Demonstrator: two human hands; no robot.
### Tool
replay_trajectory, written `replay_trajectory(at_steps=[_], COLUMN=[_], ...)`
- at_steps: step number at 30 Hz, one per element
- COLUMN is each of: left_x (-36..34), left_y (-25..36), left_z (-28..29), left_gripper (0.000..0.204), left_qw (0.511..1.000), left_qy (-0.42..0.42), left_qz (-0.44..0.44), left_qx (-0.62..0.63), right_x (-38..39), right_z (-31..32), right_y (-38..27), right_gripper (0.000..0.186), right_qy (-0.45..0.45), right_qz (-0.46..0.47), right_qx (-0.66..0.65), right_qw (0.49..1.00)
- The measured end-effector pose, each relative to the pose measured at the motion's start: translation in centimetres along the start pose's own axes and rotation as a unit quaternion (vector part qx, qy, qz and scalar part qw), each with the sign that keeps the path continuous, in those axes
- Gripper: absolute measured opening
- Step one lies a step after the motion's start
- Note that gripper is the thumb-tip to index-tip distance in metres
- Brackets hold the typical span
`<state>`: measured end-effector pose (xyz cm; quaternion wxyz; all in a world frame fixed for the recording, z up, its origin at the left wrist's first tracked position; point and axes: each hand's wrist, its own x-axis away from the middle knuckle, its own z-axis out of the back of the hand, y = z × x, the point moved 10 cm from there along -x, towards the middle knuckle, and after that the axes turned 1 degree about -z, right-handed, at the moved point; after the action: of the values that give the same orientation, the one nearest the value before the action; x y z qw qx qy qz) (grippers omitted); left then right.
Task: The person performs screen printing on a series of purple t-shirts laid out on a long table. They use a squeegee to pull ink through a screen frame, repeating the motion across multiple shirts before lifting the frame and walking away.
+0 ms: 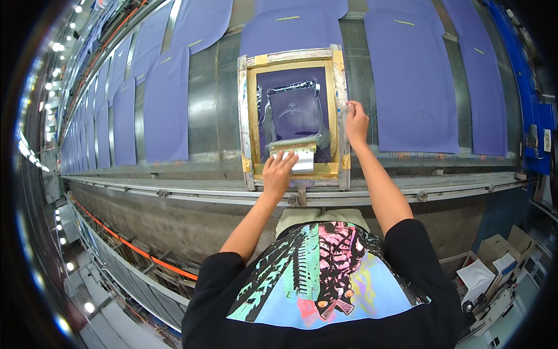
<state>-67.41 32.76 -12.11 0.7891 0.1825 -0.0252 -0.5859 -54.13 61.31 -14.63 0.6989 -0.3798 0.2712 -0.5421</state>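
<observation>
A screen printing frame (244,110) with taped inner borders lies over a purple fabric piece (290,32). Its dark screen (293,125) shows a small pale motif and streaks of wet, glossy ink. My left hand (279,171) grips a squeegee (303,163) with a silver metal holder at the screen's lower end, fingers over it. My right hand (357,123) has its fingers curled onto the frame's right side, near the upper middle.
Several purple fabric pieces (407,87) line the long printing table (203,99) on both sides. A metal rail (395,196) runs along the near edge. At right are a blue machine part (535,93) and boxes (494,250); an orange bar (139,250) is at lower left.
</observation>
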Motion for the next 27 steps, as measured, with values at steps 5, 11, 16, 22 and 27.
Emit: replay_trajectory(at_steps=[5,11,16,22,27], left_x=[-14.2,-17.7,-9.1,-9.9,-19.3], left_y=[-6.6,-7.8,-2.6,-3.0,-9.7], left_z=[1.1,1.4,1.1,0.0,0.3], left_gripper=[0.047,0.040,0.036,0.045,0.046], left_qw=[0.984,0.996,0.998,0.989,0.979], left_qy=[-0.061,0.019,0.018,-0.002,-0.084], left_qz=[0.131,0.072,0.036,0.034,0.163], left_qx=[0.108,0.050,0.049,0.144,0.091], right_x=[0.6,2.2,2.4,0.4,1.6], right_z=[0.6,0.3,1.2,1.1,-0.6], right_y=[0.4,0.0,0.4,1.7,2.0], right_gripper=[0.021,0.020,0.021,0.023,0.024], right_qy=[0.005,-0.003,0.001,0.019,0.022], right_qz=[-0.005,0.006,0.011,0.026,0.030], right_qx=[0.012,-0.002,-0.002,0.019,0.016], right_qw=[1.000,1.000,1.000,0.999,0.999])
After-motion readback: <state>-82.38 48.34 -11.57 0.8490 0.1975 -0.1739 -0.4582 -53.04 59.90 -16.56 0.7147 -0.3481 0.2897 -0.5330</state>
